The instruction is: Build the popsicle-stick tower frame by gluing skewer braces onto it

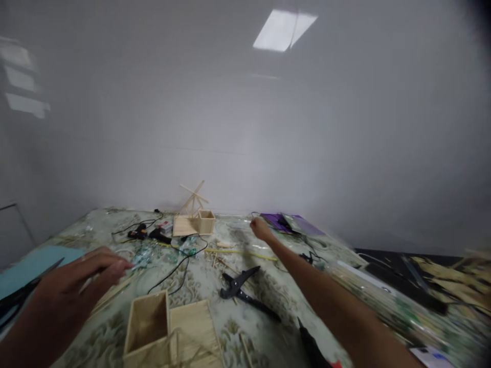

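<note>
My left hand hovers over the left side of the table, slightly blurred, its fingers loosely stretched and holding nothing that I can see. Beneath and beside it lie black-handled scissors and a light blue sheet. My right hand reaches far across to the table's back edge, fingers curled closed. A thin dark cord shows by its fingertips, but whether it is gripped is unclear. Close by lie purple boards. In front stands a small wooden box joined to a wooden board.
A similar wooden box with crossed sticks stands at the back. Black cutting pliers lie mid-table, a dark pointed tool nearer. Glue guns, a yellow strip and loose sticks are scattered around. A wall rises behind.
</note>
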`<state>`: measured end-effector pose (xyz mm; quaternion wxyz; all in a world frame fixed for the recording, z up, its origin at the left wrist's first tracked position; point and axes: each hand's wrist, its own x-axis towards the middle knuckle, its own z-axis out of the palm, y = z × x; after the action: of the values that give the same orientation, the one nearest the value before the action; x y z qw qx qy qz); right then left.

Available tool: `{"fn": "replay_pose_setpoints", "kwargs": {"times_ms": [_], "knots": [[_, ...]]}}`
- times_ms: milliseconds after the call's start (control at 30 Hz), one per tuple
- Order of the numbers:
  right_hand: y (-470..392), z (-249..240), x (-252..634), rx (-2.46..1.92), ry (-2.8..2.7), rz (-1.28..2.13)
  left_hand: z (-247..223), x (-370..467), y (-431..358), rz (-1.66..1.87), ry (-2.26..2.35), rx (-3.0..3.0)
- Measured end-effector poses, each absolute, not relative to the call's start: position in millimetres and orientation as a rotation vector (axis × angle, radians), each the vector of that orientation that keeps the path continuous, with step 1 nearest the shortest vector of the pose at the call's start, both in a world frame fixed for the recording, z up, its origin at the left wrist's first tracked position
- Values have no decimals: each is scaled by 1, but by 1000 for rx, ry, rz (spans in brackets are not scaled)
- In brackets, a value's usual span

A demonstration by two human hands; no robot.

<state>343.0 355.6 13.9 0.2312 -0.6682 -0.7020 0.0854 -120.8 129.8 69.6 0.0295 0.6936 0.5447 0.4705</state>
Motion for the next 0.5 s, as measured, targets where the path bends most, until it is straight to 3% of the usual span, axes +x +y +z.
{"fn": "replay_pose_setpoints", "kwargs": {"times_ms": [233,367,500], "knots": [[220,41,269,-1157,-1977,660,59,-87,96,1312,1395,2351],[129,36,228,-803,-1924,1131,30,-75,70,1150,1186,2415],[97,30,209,-815,-1960,984,22,-70,60,1044,1099,2402]]}}
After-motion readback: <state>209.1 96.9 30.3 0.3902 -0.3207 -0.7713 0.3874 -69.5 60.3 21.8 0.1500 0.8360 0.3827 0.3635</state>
